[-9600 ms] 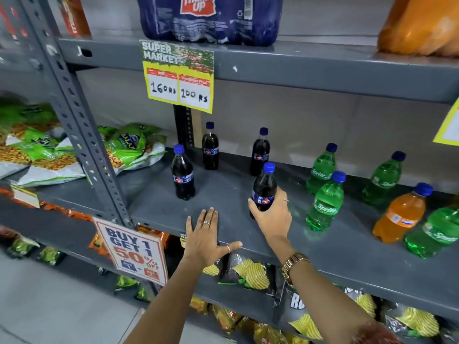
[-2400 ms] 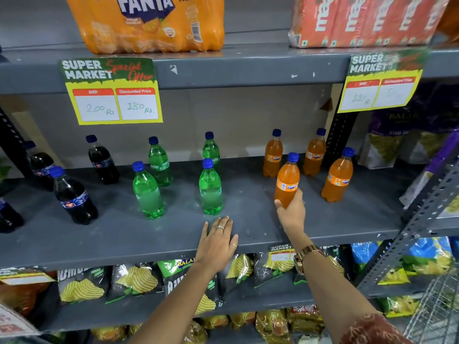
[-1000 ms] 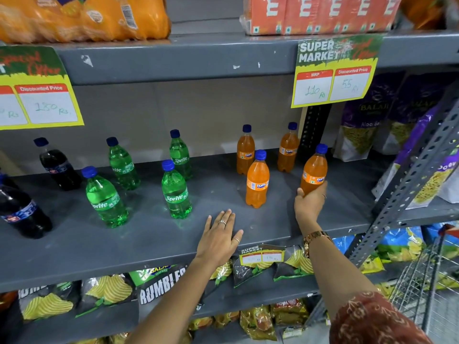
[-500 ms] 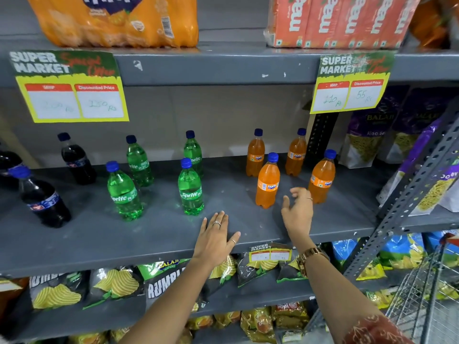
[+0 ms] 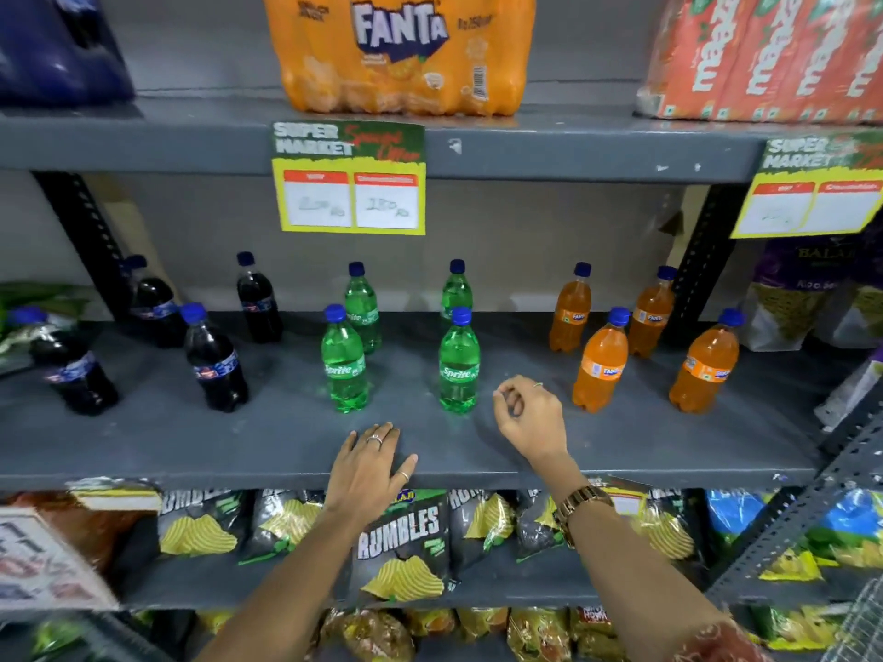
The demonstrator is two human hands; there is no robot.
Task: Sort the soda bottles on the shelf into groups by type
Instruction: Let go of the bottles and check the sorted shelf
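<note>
On the grey shelf (image 5: 669, 451) stand three clusters of blue-capped bottles: several dark cola bottles (image 5: 215, 360) on the left, several green Sprite bottles (image 5: 458, 363) in the middle, several orange Fanta bottles (image 5: 601, 363) on the right. My left hand (image 5: 370, 465) lies flat on the shelf's front edge, fingers spread, below the Sprite bottles. My right hand (image 5: 528, 418) hovers over the shelf between the front Sprite bottle and the front Fanta bottle, fingers loosely curled, holding nothing and touching no bottle.
The upper shelf carries a Fanta multipack (image 5: 401, 50), a dark blue pack (image 5: 57, 45) and red Maaza cartons (image 5: 774, 54), with yellow price tags (image 5: 349, 183) hanging off its edge. Chip bags (image 5: 401, 547) fill the shelf below. Snack bags (image 5: 807, 298) sit beyond the right upright.
My right hand let go of the rightmost front Fanta bottle and drew back leftward, now curled between the Sprite and Fanta groups. The view swung left, showing more cola bottles. My left hand stayed put.
</note>
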